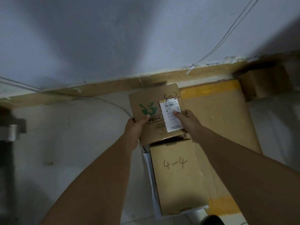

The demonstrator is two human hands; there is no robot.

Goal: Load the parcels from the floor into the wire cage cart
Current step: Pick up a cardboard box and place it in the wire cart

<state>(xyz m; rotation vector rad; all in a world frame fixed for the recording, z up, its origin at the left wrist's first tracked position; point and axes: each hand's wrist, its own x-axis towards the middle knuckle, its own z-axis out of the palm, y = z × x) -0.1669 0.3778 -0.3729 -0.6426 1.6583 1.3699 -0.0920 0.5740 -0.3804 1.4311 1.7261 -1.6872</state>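
The 3-2 parcel (146, 99) is near the wall edge of the floor (81, 135), partly over the 4-4 parcel (177, 176), with the left grip (138, 125) and right grip (186, 119) clamped on its side edges. Held so shallowly, I reckon it could slip and drop onto that box.

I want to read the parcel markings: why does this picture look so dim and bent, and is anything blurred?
Head view: dim light, dark corners; the wide lens bows the skirting strip. Head view: the label on the held box glares white, fine print unreadable, yet "3-2" and "4-4" on the lower box read clearly; the left edge is smeared.
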